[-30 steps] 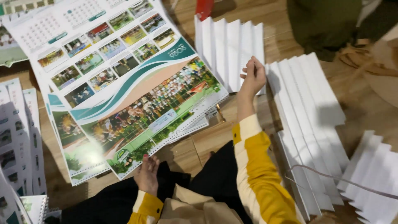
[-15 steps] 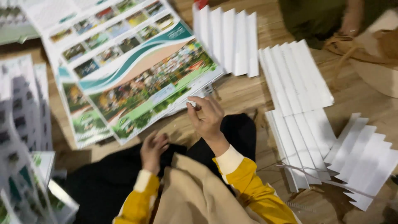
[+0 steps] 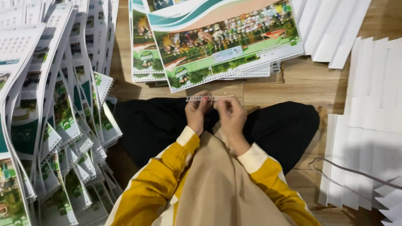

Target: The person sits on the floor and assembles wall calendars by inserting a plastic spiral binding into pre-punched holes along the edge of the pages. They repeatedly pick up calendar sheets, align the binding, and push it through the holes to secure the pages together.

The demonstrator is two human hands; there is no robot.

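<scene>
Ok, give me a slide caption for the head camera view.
Both hands, left hand and right hand, hold a wire binding coil above the lap, below a stack of printed calendars.

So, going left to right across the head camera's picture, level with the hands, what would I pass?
Fanned stack of printed calendar sheets → left hand → right hand, both holding a short wire binding coil → fanned white sheets on the wooden floor.

Silvery-white wire binding coil. Mustard-yellow sleeves with cream stripes and cuffs. Black trousers. Green, white and teal calendar sheets with a multicoloured group photo. Plain white paper strips at the brown wooden floor's right edge.
</scene>
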